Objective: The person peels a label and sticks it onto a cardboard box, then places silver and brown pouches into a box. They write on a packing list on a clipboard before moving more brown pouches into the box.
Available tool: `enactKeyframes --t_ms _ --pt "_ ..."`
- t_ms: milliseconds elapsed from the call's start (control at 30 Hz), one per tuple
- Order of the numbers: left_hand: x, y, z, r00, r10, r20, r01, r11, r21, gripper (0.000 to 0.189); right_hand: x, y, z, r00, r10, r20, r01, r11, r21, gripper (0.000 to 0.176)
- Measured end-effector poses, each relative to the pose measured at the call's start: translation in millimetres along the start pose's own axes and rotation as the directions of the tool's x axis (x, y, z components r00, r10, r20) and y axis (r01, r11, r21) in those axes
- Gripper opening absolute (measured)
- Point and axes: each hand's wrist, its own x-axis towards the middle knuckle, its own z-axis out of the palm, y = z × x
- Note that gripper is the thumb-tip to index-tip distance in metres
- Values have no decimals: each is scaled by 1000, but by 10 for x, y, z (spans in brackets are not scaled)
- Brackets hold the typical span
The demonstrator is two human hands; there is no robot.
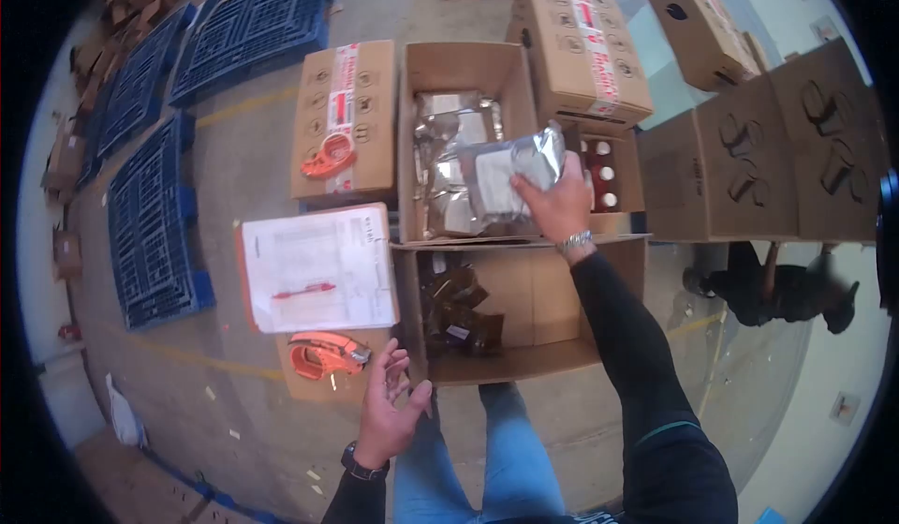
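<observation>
My right hand (559,198) grips a silvery plastic pouch with a white label (506,173), held over an open cardboard box (473,63). Several similar silver pouches (449,149) lie inside that box. Nearer to me is a second open box (552,309) with dark brown packets (464,323) gathered in its left part. My left hand (391,407) is held low, just left of the nearer box, with its fingers apart and nothing in it.
A clipboard with papers (318,280) and a red pen (304,291) lies left, between two orange tape dispensers (328,156) (328,354). Taped cartons (346,84) (585,46) flank the far box. White-capped bottles (604,174) stand right; blue pallets (150,224) left. Another person (791,285) is at right.
</observation>
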Motion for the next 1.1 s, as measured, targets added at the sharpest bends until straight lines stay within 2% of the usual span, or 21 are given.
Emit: enactKeyframes --t_ms 100,167,200,300,367,433,500,533,600,633,667,700,767,800,833,867,900,933,1000,1067,1100 --pt "-21 -129 -341 983 108 -149 -94 991 98 69 119 330 564 990 102 100 -109 992 68 71" --pt "126 -138 -740 941 240 -240 -198 963 185 62 -10 613 905 992 -67 107 93 962 -258 78" --pt "222 -93 -957 905 293 -310 -216 941 261 59 -169 388 887 996 53 68 -22 916 -401 79" --pt "814 -206 -1891 786 467 -405 -195 809 555 57 -565 -264 975 947 -301 114 315 937 -149 62" --pt "1225 -158 -2379 781 443 -440 4 702 713 68 -973 -744 1304 756 -595 273 509 797 327 43" --pt "1747 -545 -2887 663 518 -540 164 605 780 64 -1365 -1376 1535 587 -702 404 580 712 395 28" --pt "1869 -391 -3049 883 137 -450 177 790 587 64 -1659 -1674 1904 472 -793 385 730 596 334 24" --pt "1906 -337 -3099 942 -52 -332 215 851 478 64 -1758 -1739 2078 469 -795 385 755 587 293 23" --pt "1907 -254 -3169 960 -56 -273 163 907 388 61 -1860 -1808 2295 465 -792 394 798 568 200 22" --pt "1872 -209 -3187 969 -62 -240 143 930 338 59 -1849 -1867 2270 519 -729 446 720 654 232 21" --pt "1790 -86 -3178 983 -117 -141 139 977 162 57 -1827 -1950 2193 561 -657 504 630 733 256 20" --pt "1713 -29 -3165 990 -79 -116 92 989 118 55 -1792 -2034 2075 591 -583 557 537 800 268 19" --pt "1634 190 -3174 997 51 -53 -49 998 32 51 -1727 -2070 1624 809 -338 482 105 888 447 22" --pt "1623 188 -3260 995 11 -101 -1 995 100 47 -1654 -2114 1236 869 -232 436 -43 844 535 33" --pt "1304 549 -3062 993 41 -114 -27 992 121 48 -1583 -2031 923 868 -154 471 -224 727 650 34" --pt "1350 369 -3047 971 191 -145 -205 975 -89 47 -1510 -1953 605 861 -74 503 -381 561 735 35" --pt "1157 519 -3025 972 78 -220 -57 994 98 46 -1467 -1908 245 858 37 513 -473 447 760 33" --pt "1025 510 -2830 967 185 -175 -229 932 -282 49 -1426 -1851 -165 861 3 508 -476 353 806 39" --pt "241 1152 -2171 959 177 -222 -269 813 -517 52 -1514 -1760 -975 879 12 477 -475 101 874 52" --pt "-163 1269 -1742 931 300 -207 -360 676 -643 52 -1741 -1682 -1497 977 -52 209 -192 225 955 59" --pt "-418 1413 -1450 905 353 -237 -415 611 -674 52 -1857 -1741 -1623 976 58 208 -216 281 935 57"
